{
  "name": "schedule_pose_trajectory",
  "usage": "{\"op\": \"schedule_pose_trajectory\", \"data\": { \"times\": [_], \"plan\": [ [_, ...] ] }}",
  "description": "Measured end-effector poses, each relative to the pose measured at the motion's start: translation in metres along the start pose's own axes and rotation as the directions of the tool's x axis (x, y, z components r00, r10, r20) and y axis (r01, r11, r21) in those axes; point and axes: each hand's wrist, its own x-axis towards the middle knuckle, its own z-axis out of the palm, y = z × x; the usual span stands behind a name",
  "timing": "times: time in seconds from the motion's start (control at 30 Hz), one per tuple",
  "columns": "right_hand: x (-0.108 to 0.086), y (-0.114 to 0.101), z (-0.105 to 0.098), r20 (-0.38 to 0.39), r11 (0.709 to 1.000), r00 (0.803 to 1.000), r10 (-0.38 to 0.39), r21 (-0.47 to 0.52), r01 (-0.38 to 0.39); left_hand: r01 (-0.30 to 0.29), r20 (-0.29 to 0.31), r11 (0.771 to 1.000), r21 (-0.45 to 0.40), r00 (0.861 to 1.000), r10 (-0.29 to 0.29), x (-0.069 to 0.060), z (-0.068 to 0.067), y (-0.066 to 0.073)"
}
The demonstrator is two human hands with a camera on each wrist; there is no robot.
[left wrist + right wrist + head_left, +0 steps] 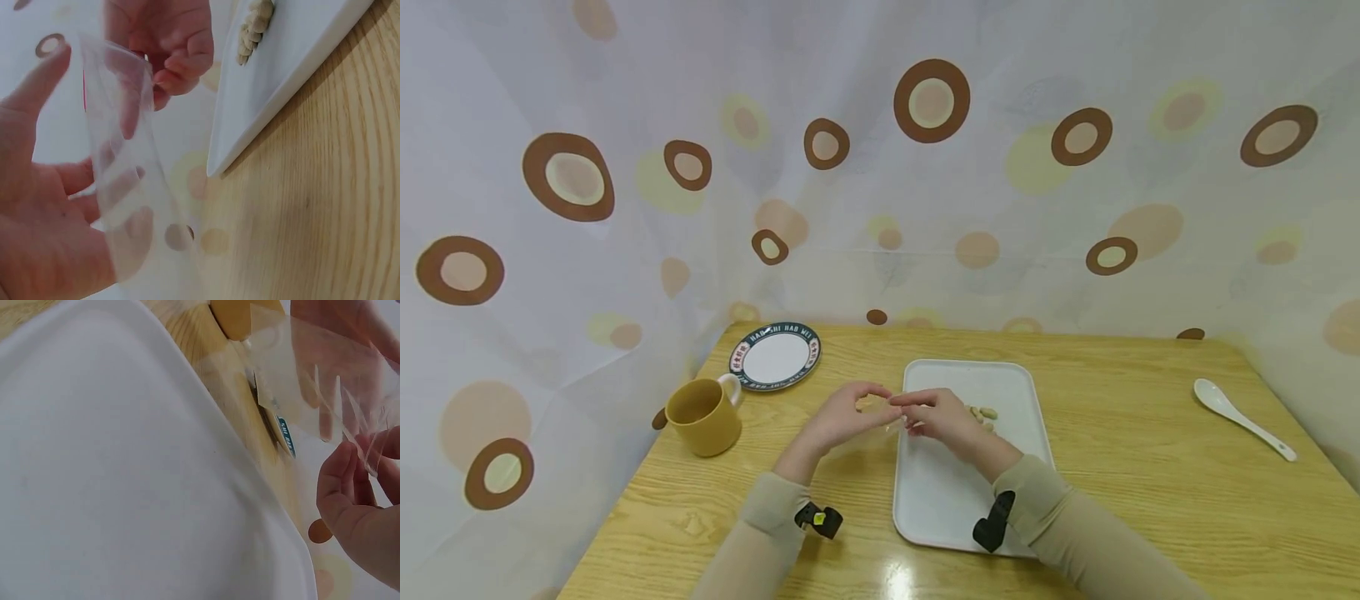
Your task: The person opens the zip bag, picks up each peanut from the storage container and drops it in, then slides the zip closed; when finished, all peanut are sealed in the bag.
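1. Above the desk (1150,500), near the tray's (936,500) left edge, a clear plastic bag (140,194) is hanging between the left hand (842,414) and the right hand (943,417).
2. Fingers loosely extended and thumb apart, the left hand is showing through the film; whether it is touching is unclear.
3. Curled fingers of the right hand are pinching the bag's creased film.
4. Pale, peanut-like pieces (256,28) are lying clustered on the tray.
5. Leftward, a yellow mug (703,421) is standing near a dark-rimmed plate (775,358); far right, a white spoon (1243,419) is lying.
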Motion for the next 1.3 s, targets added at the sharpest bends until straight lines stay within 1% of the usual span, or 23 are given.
{"op": "schedule_pose_trajectory", "data": {
  "times": [0.1,0.2,0.27,0.33,0.4,0.5,0.57,0.7,0.8,0.97,1.1,1.2,1.3],
  "plan": [
    [-0.002,-0.002,0.0,-0.027,0.999,1.0,0.007,0.052,-0.006,-0.078,0.055,0.996,0.045,0.996,0.076,0.0,0.003,0.0],
    [-0.003,-0.005,0.0,-0.043,0.997,0.999,0.024,0.07,-0.021,-0.153,0.103,0.984,0.092,0.984,0.144,-0.001,0.007,0.001],
    [-0.003,-0.006,0.0,-0.051,0.997,0.998,0.036,0.076,-0.032,-0.193,0.123,0.975,0.112,0.976,0.179,-0.001,0.009,0.003],
    [-0.003,-0.007,0.001,-0.06,0.995,0.997,0.048,0.086,-0.043,-0.218,0.13,0.968,0.123,0.971,0.202,-0.002,0.011,0.005],
    [-0.003,-0.008,0.001,-0.068,0.994,0.996,0.056,0.1,-0.049,-0.218,0.125,0.968,0.122,0.971,0.203,-0.001,0.012,0.006],
    [-0.003,-0.008,0.0,-0.082,0.993,0.995,0.061,0.107,-0.052,-0.2,0.107,0.974,0.106,0.976,0.189,0.0,0.013,0.005],
    [-0.003,-0.009,-0.001,-0.092,0.994,0.994,0.056,0.095,-0.047,-0.189,0.099,0.977,0.098,0.979,0.18,0.0,0.013,0.004],
    [-0.005,-0.009,-0.001,-0.114,0.998,0.993,0.042,0.047,-0.037,-0.192,0.094,0.977,0.092,0.978,0.184,0.002,0.014,0.001],
    [-0.005,-0.007,-0.001,-0.112,1.0,0.994,0.019,0.018,-0.018,-0.2,0.089,0.976,0.083,0.977,0.193,0.001,0.015,0.002],
    [-0.006,-0.004,0.0,-0.096,0.998,0.993,-0.061,-0.008,0.061,-0.194,0.049,0.98,0.041,0.98,0.192,0.0,0.015,0.003],
    [-0.008,-0.004,-0.001,-0.127,0.994,0.986,-0.11,-0.033,0.107,-0.184,0.019,0.983,0.008,0.983,0.184,-0.001,0.012,0.004],
    [-0.009,-0.004,-0.002,-0.141,0.992,0.982,-0.127,-0.043,0.122,-0.177,0.014,0.984,0.002,0.984,0.177,-0.002,0.011,0.004],
    [-0.011,-0.003,-0.003,-0.113,0.988,0.983,-0.146,-0.059,0.14,-0.17,0.011,0.985,0.009,0.985,0.17,-0.003,0.01,0.004]
  ]
}}
